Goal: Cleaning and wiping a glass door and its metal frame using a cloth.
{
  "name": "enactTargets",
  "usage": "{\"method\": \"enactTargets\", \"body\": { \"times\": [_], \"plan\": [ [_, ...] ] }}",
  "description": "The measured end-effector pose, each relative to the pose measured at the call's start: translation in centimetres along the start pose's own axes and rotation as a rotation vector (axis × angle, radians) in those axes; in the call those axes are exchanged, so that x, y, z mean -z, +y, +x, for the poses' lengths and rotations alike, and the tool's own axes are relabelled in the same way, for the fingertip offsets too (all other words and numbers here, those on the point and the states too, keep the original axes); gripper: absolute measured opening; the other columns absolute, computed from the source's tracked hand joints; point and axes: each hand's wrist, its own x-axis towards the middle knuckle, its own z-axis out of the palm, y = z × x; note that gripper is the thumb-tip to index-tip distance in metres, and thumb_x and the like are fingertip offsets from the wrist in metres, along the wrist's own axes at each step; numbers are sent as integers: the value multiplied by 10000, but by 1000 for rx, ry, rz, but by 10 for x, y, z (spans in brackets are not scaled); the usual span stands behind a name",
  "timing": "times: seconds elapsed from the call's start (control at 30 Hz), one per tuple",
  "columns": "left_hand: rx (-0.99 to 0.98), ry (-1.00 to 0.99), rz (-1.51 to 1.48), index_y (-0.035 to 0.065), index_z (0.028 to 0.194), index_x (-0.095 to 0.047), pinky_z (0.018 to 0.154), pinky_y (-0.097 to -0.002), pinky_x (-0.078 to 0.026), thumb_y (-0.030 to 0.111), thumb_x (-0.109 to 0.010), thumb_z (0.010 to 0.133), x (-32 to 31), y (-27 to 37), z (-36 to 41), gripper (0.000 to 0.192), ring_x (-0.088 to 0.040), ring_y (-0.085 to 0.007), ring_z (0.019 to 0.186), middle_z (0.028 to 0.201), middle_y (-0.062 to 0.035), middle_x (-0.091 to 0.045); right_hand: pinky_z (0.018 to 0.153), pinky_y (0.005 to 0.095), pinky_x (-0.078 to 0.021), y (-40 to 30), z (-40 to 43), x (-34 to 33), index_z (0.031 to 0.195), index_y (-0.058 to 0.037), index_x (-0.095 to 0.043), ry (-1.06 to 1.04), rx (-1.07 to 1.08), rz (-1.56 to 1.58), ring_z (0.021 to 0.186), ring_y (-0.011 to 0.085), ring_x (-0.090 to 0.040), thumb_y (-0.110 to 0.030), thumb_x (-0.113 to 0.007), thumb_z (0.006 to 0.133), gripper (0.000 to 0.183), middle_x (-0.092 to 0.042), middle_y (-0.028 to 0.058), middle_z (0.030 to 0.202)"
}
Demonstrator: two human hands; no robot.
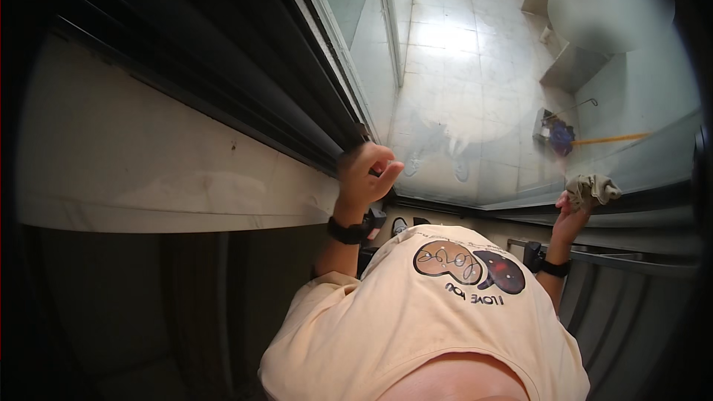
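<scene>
A crumpled grey-beige cloth (pixel 592 191) is in my right hand (pixel 572 219), held up against a large glass pane (pixel 490 178) at its dark lower frame. My left hand (pixel 367 174) is raised at the dark metal edge of a door or window frame (pixel 334 145). Its fingers are curled with thumb and fingertips apart, and nothing shows between them; whether the back of the fingers touches the frame I cannot tell. Both wrists wear black bands with small devices. Faint reflections lie on the glass.
Beyond the glass is a tiled floor (pixel 445 78) with a blue bundle (pixel 561 138) and an orange stick (pixel 610 138) near the right wall. A pale stone ledge (pixel 167 161) runs along the left. A metal rail (pixel 618 259) stands at the lower right.
</scene>
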Motion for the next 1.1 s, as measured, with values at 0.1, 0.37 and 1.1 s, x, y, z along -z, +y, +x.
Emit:
{"method": "enactTargets", "body": {
  "times": [0.1, 0.37, 1.1],
  "plan": [
    [-30, -17, -181, 71, 659, -548, 421, -186, -318, 299, -623, 759, 16, 17, 24, 260, -411, -60, 430, 500, 11, -445, 469, 229, -358, -30, 14, -6, 836, -39, -498, -27, 130, -24, 520, 126, -438, -351, -382, 850, 332, -471, 42, 626],
    [578, -165, -276, 51, 613, -531, 398, -203, -279, 344, -626, 756, 4, -38, -39, 340, -360, -59, 413, 453, 10, -414, 433, 236, -362, -20, 9, -2, 836, -25, -514, -102, 109, 82, 493, 131, -454, -321, -390, 853, 322, -501, 51, 632],
    [465, -150, 1, 47, 514, -449, 388, -256, -237, 316, -620, 771, -10, -50, -54, 409, -283, -66, 428, 430, 8, -311, 409, 242, -384, -36, 3, -3, 756, -24, -539, -141, -162, -189, 453, 138, -504, -427, -411, 815, 426, -520, 59, 540]
  ]
}}
